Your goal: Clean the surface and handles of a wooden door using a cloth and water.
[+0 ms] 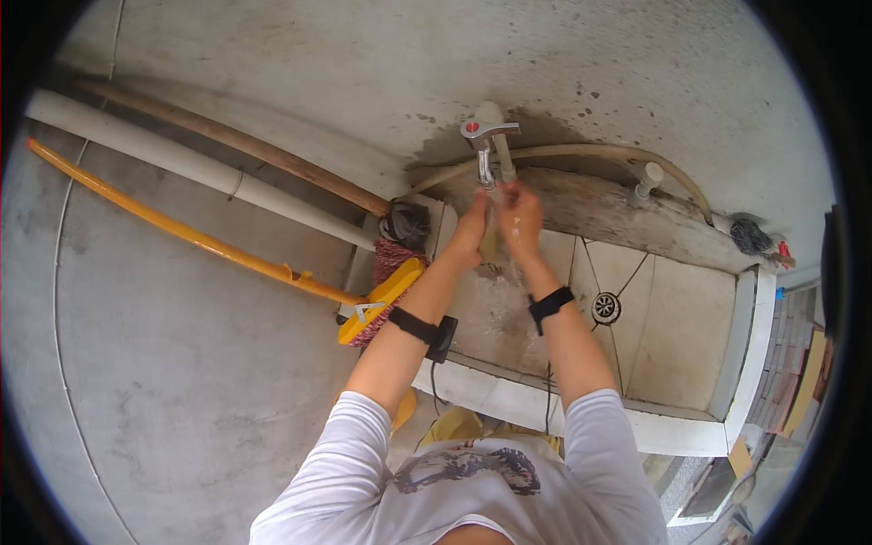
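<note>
The person's left hand (470, 227) and right hand (520, 218) are raised close together just under the spout of the chrome lever faucet (481, 153), which stands directly beyond them with a red mark on its top. The fingers of both are bent and narrowly set, blurred by wet glare; whether either holds something cannot be told. Water (518, 275) glistens on the right hand and splashes below it. Beneath both hands lies the white-tiled sink (686, 331), its round drain strainer (606, 309) to the right of the right hand. Beyond that hand, a beige hose (627, 150) arches along the wall, passing behind a capped pipe stub (648, 180); farther right sits a dark wire scourer (750, 237). Left of the left hand, a yellow-headed broom (386, 295), a white pipe (209, 170) and a wooden pole (245, 145) lean together. Black straps (551, 309) circle both forearms near the wrists.
</note>
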